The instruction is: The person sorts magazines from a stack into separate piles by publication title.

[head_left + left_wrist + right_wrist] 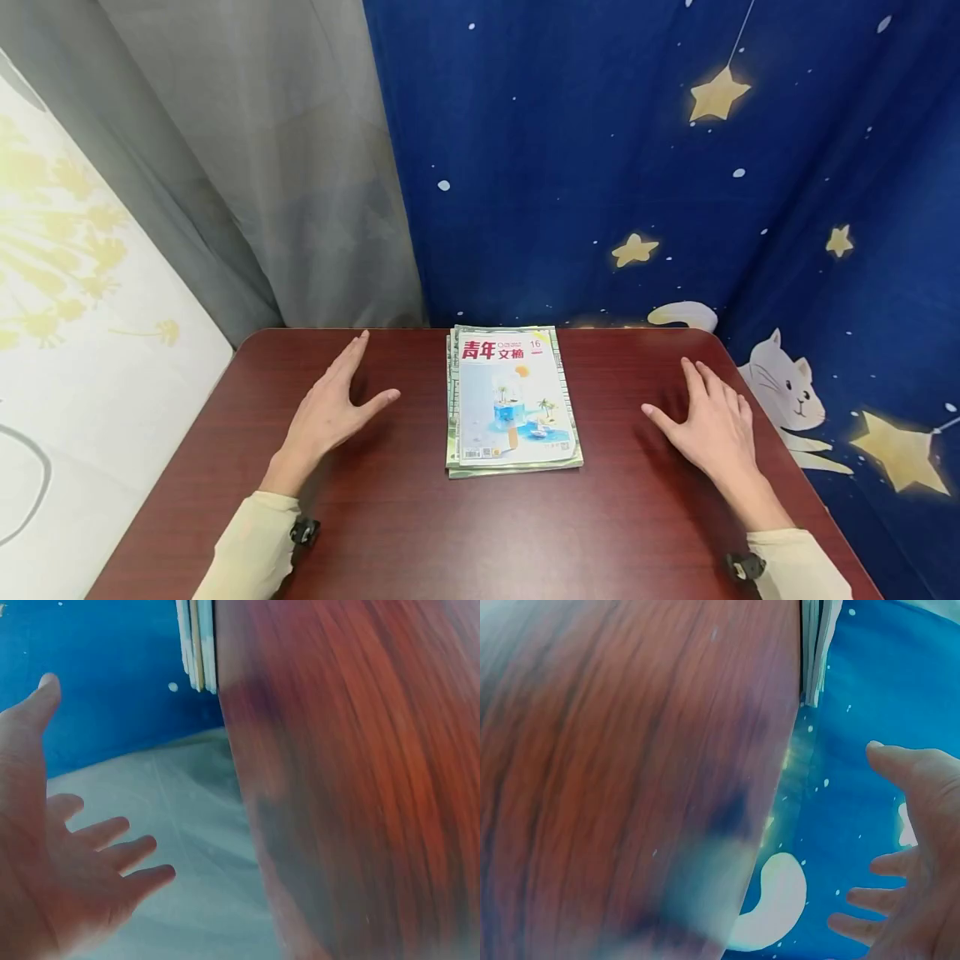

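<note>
A small stack of magazines [513,408] lies on the table, its top cover white and blue with red lettering. The covers underneath poke out a little at the sides and bottom. To the left of the stack, my left hand [324,417] hovers with fingers spread and thumb toward the magazines, holding nothing. My right hand [712,429] mirrors it on the other side, fingers apart and nothing in its grasp. The left wrist view shows the stack's edges [198,645] beyond the thumb; in the right wrist view the stack's edges [815,652] show at the top.
The dark red wooden table [420,533] has rounded far corners. Behind it hang a grey curtain [300,167] and a blue curtain [555,167] with stars and a white cat. A white panel with yellow flower prints [90,333] stands at the left.
</note>
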`<action>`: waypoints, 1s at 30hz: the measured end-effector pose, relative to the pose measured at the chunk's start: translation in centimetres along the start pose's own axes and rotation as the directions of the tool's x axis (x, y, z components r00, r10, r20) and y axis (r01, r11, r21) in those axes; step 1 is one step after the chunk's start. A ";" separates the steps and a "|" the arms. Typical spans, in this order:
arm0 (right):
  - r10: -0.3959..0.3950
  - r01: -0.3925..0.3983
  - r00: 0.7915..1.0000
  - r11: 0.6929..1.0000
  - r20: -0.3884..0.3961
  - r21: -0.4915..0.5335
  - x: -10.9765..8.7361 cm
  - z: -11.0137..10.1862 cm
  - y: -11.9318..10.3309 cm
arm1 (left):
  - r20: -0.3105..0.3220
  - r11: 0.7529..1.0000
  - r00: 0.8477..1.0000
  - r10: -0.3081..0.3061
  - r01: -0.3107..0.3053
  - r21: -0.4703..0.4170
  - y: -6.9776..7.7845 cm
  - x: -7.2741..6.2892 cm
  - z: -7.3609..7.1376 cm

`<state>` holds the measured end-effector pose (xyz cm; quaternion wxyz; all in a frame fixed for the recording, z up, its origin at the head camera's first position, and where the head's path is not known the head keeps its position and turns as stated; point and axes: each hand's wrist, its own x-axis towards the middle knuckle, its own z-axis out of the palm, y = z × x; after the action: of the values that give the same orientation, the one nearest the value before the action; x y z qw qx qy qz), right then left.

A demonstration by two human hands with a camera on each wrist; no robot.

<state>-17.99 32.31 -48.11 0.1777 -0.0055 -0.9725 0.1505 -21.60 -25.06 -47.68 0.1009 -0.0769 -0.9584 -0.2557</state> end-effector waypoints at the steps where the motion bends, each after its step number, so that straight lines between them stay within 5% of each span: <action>1: -0.009 0.009 1.000 1.000 -0.006 0.007 0.0 0.0 -0.2 | -0.005 1.000 1.000 -0.001 0.001 -0.025 0.3 0.0 0.0; 16: -0.100 0.102 0.995 0.992 -0.020 0.074 0.4 0.6 -3.0 | 0.056 0.961 0.996 0.069 -0.051 -0.272 5.2 1.0 2.1; 22: -0.131 0.113 0.986 0.980 0.102 0.166 0.9 1.0 -5.0 | 0.148 0.924 0.988 0.049 0.011 -0.381 7.8 1.5 3.4; 30: -0.102 0.058 0.965 0.982 0.243 0.181 1.5 1.4 -8.0 | 0.280 0.932 0.960 -0.020 0.119 -0.341 10.0 1.9 4.9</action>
<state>-19.52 24.32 -46.51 0.0591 0.0684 -0.9699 0.2262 -22.24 -13.80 -46.67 -0.0561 -0.0939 -0.9033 -0.4148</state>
